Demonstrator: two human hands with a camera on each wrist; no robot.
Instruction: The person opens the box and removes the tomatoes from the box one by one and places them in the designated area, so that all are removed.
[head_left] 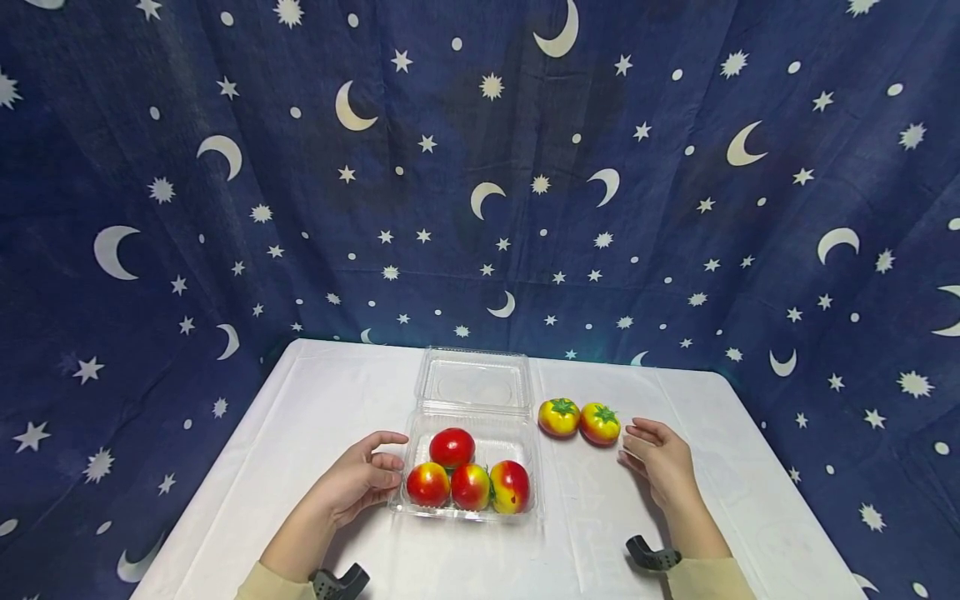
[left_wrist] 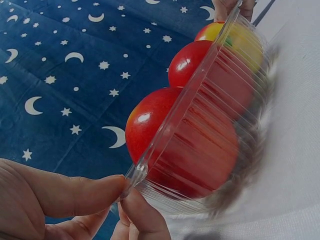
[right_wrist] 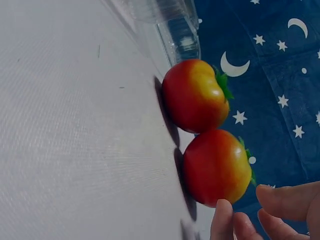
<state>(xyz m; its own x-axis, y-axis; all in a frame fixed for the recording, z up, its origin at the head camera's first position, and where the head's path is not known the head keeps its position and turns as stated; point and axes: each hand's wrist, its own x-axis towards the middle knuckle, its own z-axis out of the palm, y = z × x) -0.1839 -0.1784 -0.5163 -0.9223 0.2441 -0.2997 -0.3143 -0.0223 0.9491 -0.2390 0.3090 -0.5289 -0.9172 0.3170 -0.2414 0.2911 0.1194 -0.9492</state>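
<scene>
A clear plastic clamshell box (head_left: 471, 517) lies with its lid folded back, holding several glossy red-and-yellow tomatoes (head_left: 452, 448). At its left side my left hand (head_left: 358, 477) pinches the rim between thumb and finger, as the left wrist view shows. Right of the box, two tomatoes with green leafy tops rest side by side, one nearer the lid (head_left: 559, 418) and one further right (head_left: 601, 425). My right hand (head_left: 662, 463) is just beside the further one, its fingers loosely bent and holding nothing; whether a fingertip touches that tomato I cannot tell.
The hinged lid (head_left: 474, 379) lies flat behind the box. A white cloth (head_left: 600, 533) covers the table, and a dark blue curtain (head_left: 450, 208) with moons and stars hangs around its back and sides. Each wrist wears a black strap-like device (head_left: 652, 555).
</scene>
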